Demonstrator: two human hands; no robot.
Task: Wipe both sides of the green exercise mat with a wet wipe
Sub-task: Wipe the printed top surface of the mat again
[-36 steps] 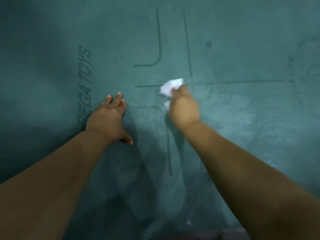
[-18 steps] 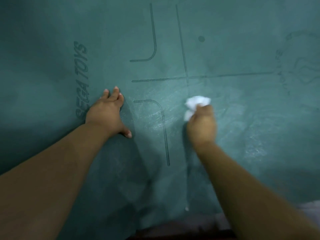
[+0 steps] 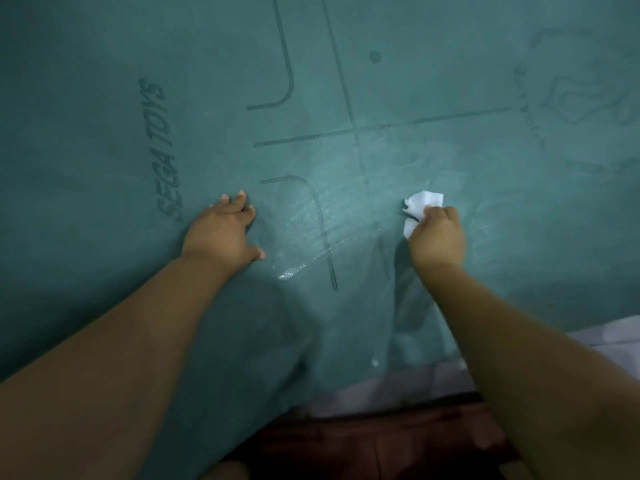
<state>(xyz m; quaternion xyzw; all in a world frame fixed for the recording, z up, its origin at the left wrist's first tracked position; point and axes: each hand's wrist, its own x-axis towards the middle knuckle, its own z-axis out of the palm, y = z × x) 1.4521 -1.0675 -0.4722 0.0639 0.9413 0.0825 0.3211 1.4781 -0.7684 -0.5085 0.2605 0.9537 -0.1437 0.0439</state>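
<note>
Green exercise mat (image 3: 104, 168) fills nearly the whole view, lying flat; what it lies on can't be told for sure.

Left side of the mat: dark printed lettering "SEGA TOYS" (image 3: 162, 150), running away from the person along the mat.

Left hand (image 3: 221, 233) just right of the lettering, palm down on the mat, fingers straight and together, thumb splayed out toward the right. Flat and pressing, gripping nothing.

Between the two hands: printed alignment lines (image 3: 311, 133), namely a cross of two long lines plus two curved corner marks, and a small dot (image 3: 375, 57) on the far side. A wet sheen (image 3: 294, 271) shows on the mat around the near corner mark, with streaks across the area between the hands.

Right hand (image 3: 436, 237) is curled into a fist around a crumpled white wet wipe (image 3: 422, 206); the wipe sticks out on the far and left side of the fist and touches the mat. It sits toward the mat's near edge, right of the centre line.

Far right of the mat: a faint printed logo (image 3: 581, 95), too blurred to read.

Near edge of the mat, lower right: a strip of pale floor (image 3: 616, 330), and below it a dark reddish surface (image 3: 398, 445).
</note>
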